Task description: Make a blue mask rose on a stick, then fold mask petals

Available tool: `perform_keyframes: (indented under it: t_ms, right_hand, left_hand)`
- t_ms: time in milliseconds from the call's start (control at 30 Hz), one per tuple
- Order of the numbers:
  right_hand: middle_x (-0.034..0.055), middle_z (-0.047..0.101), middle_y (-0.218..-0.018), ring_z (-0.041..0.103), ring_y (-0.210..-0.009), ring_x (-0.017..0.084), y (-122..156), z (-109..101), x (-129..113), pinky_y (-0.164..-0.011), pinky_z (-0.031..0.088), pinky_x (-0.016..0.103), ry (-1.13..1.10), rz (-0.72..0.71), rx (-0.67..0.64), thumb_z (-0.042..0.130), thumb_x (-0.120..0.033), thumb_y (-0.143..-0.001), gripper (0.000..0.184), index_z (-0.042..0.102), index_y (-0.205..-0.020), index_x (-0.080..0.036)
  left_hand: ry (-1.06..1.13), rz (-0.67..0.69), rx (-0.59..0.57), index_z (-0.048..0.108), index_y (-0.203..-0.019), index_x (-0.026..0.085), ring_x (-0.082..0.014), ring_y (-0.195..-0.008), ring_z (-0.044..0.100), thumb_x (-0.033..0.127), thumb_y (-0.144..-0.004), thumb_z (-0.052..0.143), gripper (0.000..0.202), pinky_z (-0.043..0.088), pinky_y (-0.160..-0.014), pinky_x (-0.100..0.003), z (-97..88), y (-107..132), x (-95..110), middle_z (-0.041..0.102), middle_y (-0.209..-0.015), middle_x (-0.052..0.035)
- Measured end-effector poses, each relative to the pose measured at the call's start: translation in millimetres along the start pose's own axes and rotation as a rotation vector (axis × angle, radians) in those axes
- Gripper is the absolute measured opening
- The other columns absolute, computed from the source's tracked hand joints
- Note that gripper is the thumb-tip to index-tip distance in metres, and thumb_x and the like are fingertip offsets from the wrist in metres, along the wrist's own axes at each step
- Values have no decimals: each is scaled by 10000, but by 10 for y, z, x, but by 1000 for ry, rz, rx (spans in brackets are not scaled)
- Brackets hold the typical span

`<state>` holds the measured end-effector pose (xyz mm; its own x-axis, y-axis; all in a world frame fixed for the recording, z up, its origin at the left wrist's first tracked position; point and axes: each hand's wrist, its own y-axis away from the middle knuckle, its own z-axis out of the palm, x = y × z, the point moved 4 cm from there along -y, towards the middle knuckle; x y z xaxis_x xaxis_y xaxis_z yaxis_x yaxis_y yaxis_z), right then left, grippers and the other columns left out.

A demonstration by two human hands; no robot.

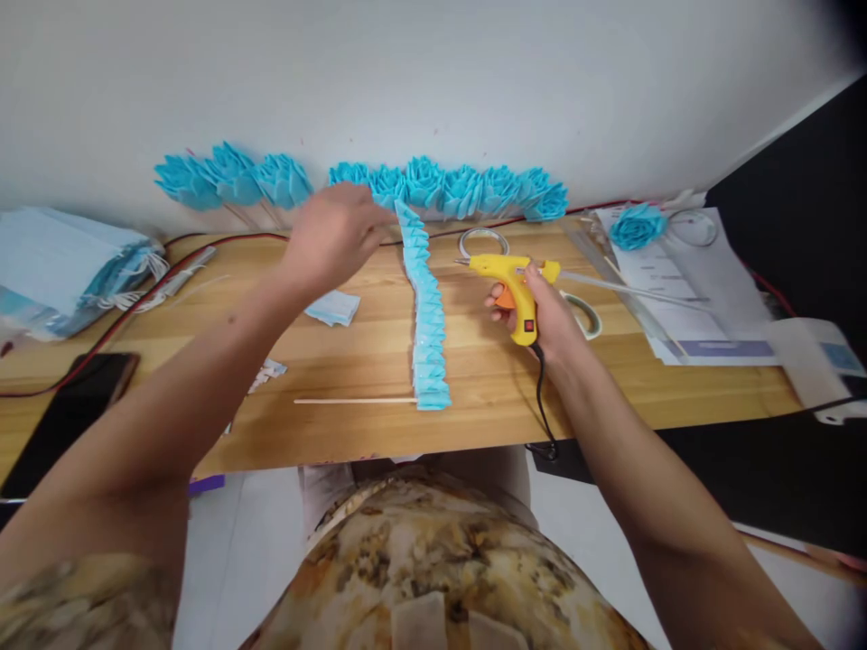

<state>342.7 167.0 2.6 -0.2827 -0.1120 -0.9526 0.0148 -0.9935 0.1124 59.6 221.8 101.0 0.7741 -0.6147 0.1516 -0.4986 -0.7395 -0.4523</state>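
In my right hand (538, 311) is a yellow hot glue gun (505, 271), its nozzle pointing left and a clear glue stick sticking out of its back. A long strip of folded blue petals (426, 307) runs down the table between my hands. The fingertips of my left hand (342, 230) pinch the far tip of this strip. At its near end, a thin wooden stick (356, 401) lies crosswise, one end meeting the strip. A small stack of pale blue pieces (334, 308) rests below my left hand.
Blue flowers on sticks (424, 181) lean along the wall. Tape rolls (483, 244), papers (711, 271) and another blue flower (637, 226) lie to the right. On the left are a bag of pale blue sheets (74, 262), a phone (71, 411) and a red-black cable (128, 311).
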Motion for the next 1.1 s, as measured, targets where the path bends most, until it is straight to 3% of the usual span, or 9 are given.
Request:
perform_keyframes:
  t_ms: [133, 333, 467, 700, 867, 1100]
  right_hand:
    - [24, 706, -802, 723, -750, 207, 23, 5, 0, -535, 536, 304, 41, -16, -18, 700, -646, -818, 420, 641, -960, -254]
    - [45, 720, -828, 724, -785, 236, 59, 27, -49, -549, 544, 322, 39, -7, -5, 730, -699, -752, 498, 621, -953, -256]
    - [44, 715, -803, 732, -789, 235, 72, 52, -86, -547, 549, 322, 132, -50, -33, 625, -770, -804, 534, 613, -949, -256]
    - [47, 730, -820, 741, -796, 226, 65, 48, -47, -538, 558, 301, 65, -22, -12, 656, -741, -809, 513, 649, -935, -244]
    - [48, 733, -827, 750, -800, 231, 60, 31, -39, -543, 574, 308, 89, -34, -26, 638, -745, -824, 508, 666, -939, -250]
    - [47, 731, -815, 749, -794, 235, 53, 22, -42, -538, 566, 312, 92, -44, -39, 651, -733, -823, 494, 662, -931, -251]
  left_hand:
    - [-68, 64, -22, 773, -999, 198, -300, -968, 594, 200, -841, 636, 209, 451, -843, -431, 324, -605, -314, 649, -861, -94]
    - [-155, 122, -88, 773, -838, 265, -302, -899, 580, 162, -775, 619, 195, 443, -786, -449, 538, -796, -422, 630, -797, -81]
    - [-161, 73, -78, 757, -791, 244, -288, -882, 579, 196, -823, 612, 156, 429, -749, -428, 460, -789, -319, 624, -790, -83]
    - [-296, -146, -239, 732, -1037, 221, -115, -830, 434, 298, -957, 574, 194, 381, -721, -294, 212, -857, -217, 570, -889, 34]
    - [-359, -179, -241, 718, -1066, 206, -114, -767, 375, 303, -973, 592, 184, 325, -658, -302, 139, -983, -196, 630, -925, 48]
    - [-378, -292, -297, 720, -1072, 189, -108, -808, 396, 383, -978, 589, 252, 324, -705, -317, 170, -1056, -177, 657, -976, 49]
